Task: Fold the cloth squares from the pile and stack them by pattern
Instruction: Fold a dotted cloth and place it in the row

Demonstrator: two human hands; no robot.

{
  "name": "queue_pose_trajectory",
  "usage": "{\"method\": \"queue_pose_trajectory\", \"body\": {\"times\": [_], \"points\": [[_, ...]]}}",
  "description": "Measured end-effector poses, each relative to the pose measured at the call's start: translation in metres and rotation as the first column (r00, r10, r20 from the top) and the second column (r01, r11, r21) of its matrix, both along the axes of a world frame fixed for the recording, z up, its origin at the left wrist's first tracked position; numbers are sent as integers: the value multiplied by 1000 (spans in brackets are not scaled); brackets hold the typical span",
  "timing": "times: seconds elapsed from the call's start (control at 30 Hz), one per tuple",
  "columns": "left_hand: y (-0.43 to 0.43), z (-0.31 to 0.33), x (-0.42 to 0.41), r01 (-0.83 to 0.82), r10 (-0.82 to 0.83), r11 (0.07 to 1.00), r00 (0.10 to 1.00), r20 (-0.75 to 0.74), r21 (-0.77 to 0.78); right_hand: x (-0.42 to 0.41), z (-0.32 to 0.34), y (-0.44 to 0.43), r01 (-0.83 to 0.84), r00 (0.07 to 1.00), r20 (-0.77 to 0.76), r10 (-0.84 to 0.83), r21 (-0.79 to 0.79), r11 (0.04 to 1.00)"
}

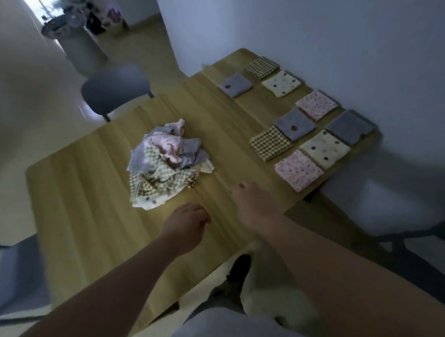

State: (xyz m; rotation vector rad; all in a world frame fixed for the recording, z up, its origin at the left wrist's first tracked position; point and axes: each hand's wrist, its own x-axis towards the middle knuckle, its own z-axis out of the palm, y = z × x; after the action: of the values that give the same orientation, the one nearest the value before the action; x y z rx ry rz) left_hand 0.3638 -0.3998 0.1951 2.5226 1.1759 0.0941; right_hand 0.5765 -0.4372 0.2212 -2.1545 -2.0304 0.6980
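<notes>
Head view: the left hand [186, 224] hovers loosely curled and empty; the right hand [254, 203] rests flat, fingers relaxed, on the table [84, 199]. Just beyond lies the crumpled pile [164, 164]; folded squares [298, 170] line the right edge.

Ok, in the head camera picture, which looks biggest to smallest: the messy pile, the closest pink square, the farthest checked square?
1. messy pile
2. closest pink square
3. farthest checked square
The two squares may really match; the checked one just sits farther away.
</notes>
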Motion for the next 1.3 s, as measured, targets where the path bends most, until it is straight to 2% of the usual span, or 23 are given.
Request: {"method": "queue_pose_trajectory", "body": {"times": [0.2, 0.37, 0.6, 0.77, 1.0, 1.13, 1.3], "points": [[-7, 18, -86, -117, 116, 993, 993, -32, -29, -84, 18, -28, 28, 1000, -12, -29, -36, 999], [18, -4, -159, -66, 71, 992, 997, 39, -104, -163, 2, -33, 119, 992, -29, -125, -153, 981], [33, -20, -241, 38, -32, 978, 999, 35, -206, -277, -11, -42, 253, 959, -64, -277, -248, 935], [43, -20, -287, 38, -16, 967, 996, 86, -253, -333, 0, -51, 314, 946, -15, -324, -208, 926], [46, -22, -330, 83, -42, 975, 979, 197, -208, -390, 14, -78, 397, 916, -1, -400, -132, 908], [33, -14, -366, 140, -105, 974, 975, 196, -177, -431, 15, -97, 485, 871, -41, -490, -93, 869], [24, 13, -412, 278, -267, 954, 958, 100, -116, -484, 28, -116, 594, 794, -88, -601, -91, 799]]}}
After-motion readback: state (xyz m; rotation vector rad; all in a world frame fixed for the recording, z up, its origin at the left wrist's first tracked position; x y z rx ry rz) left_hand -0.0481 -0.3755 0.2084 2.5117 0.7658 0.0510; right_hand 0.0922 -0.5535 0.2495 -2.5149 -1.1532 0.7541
